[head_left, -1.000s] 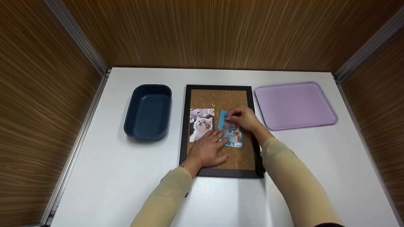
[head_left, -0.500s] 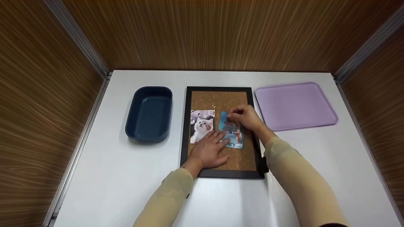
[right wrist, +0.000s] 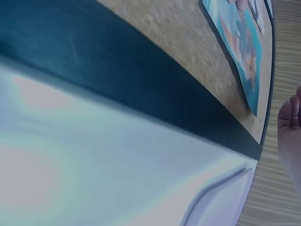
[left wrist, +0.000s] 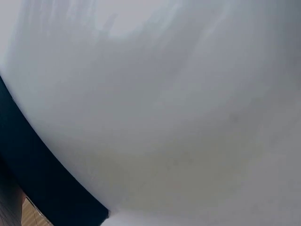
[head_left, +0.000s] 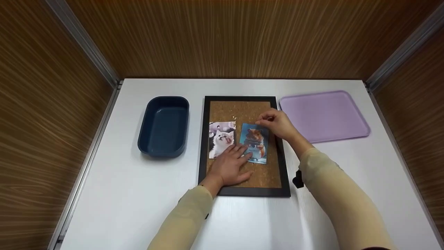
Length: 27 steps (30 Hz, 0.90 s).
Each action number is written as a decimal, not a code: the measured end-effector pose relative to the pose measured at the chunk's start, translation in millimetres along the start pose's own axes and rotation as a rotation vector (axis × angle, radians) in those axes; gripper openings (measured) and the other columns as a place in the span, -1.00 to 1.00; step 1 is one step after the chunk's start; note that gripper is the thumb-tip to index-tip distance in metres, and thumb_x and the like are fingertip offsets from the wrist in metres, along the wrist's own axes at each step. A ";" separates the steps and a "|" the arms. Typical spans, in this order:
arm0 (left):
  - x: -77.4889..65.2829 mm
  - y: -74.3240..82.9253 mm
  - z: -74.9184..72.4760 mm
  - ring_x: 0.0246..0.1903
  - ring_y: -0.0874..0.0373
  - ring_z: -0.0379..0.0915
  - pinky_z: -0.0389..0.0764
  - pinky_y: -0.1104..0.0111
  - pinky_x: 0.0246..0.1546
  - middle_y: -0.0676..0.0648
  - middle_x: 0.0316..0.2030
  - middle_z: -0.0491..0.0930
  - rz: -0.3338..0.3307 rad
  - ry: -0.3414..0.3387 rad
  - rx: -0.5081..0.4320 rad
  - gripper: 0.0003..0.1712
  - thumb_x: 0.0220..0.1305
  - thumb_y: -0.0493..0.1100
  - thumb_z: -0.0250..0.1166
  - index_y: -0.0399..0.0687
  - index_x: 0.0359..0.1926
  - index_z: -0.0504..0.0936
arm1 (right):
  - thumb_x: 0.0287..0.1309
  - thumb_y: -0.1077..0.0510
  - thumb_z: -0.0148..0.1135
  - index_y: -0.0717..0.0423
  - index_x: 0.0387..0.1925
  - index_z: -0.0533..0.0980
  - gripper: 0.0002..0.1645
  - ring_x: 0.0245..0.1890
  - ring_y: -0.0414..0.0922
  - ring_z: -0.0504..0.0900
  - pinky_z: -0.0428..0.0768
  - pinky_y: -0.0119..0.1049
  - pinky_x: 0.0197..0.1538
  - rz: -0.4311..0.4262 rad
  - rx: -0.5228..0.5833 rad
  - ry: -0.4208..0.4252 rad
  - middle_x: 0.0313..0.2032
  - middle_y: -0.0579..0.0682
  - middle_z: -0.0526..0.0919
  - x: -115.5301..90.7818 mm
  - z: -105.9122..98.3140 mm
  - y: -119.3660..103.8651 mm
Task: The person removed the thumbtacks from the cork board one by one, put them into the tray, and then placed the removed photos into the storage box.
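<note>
A corkboard (head_left: 258,178) with a black frame lies flat on the table. Two picture cards rest on it: a white kitten (head_left: 222,135) at left, a hamster on blue (head_left: 254,140) at right. My left hand (head_left: 230,166) lies spread on the board, fingertips on the hamster card's lower left edge and over the kitten card's lower corner. At the hamster card's top edge is my right hand (head_left: 277,123), thumb and forefinger together; I cannot tell whether they pinch something small. In the right wrist view, the hamster card (right wrist: 247,52) shows a dark shadow along its edge.
Left of the board stands a deep blue rectangular container (head_left: 163,126). A shallow lilac tray (head_left: 324,116) lies to its right, close to the frame. Tiny pale and gold bits (head_left: 235,118) sit on the cork above the cards. Wood-grain panels (head_left: 222,41) enclose the table.
My right hand has moved up and right, from over the hamster card's upper part to its top edge, uncovering the hamster's head. My left hand has stayed in place on the board.
</note>
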<state>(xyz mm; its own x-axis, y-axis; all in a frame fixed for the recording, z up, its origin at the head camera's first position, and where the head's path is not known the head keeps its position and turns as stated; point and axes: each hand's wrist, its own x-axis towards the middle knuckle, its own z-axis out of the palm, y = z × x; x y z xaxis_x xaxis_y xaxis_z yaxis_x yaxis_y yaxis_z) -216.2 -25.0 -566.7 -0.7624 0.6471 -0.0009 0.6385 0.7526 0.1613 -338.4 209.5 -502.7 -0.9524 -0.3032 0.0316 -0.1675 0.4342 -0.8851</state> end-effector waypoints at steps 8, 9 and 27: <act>0.4 -0.4 0.9 0.60 0.03 0.08 0.04 0.16 0.61 -0.01 0.62 0.20 0.010 0.005 -0.002 -0.14 0.48 0.47 -0.01 0.22 0.63 0.33 | 0.28 0.37 0.45 0.46 -0.24 0.70 -0.86 -0.20 -0.12 0.56 0.53 -0.48 -0.18 -0.042 0.016 -0.004 -0.15 0.36 0.67 -11.6 -17.8 -28.3; 0.4 -0.4 0.9 0.60 0.02 0.09 0.04 0.16 0.61 -0.01 0.62 0.21 0.010 0.006 -0.002 -0.14 0.48 0.47 -0.01 0.22 0.63 0.33 | 0.29 0.35 0.45 0.46 -0.24 0.71 -0.85 -0.18 -0.13 0.56 0.54 -0.48 -0.17 -0.035 0.025 -0.005 -0.14 0.36 0.66 -12.2 -19.2 -28.5; 1.6 0.0 -2.3 0.62 0.04 0.04 0.00 0.18 0.62 0.00 0.64 0.16 -0.005 -0.020 -0.006 -0.13 0.48 0.47 -0.02 0.24 0.64 0.29 | 0.26 0.44 0.41 0.51 -0.23 0.67 -0.89 -0.12 -0.20 0.58 0.56 -0.49 -0.06 0.005 -0.045 0.067 -0.13 0.31 0.68 -18.0 -52.8 -24.7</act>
<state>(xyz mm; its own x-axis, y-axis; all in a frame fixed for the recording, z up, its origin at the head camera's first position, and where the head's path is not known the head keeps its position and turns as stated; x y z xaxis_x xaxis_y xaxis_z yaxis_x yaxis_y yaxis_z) -217.7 -24.2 -564.4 -0.7631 0.6460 -0.0217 0.6342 0.7548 0.1672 -330.5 248.9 -456.9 -0.9679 -0.2441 0.0598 -0.1728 0.4733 -0.8638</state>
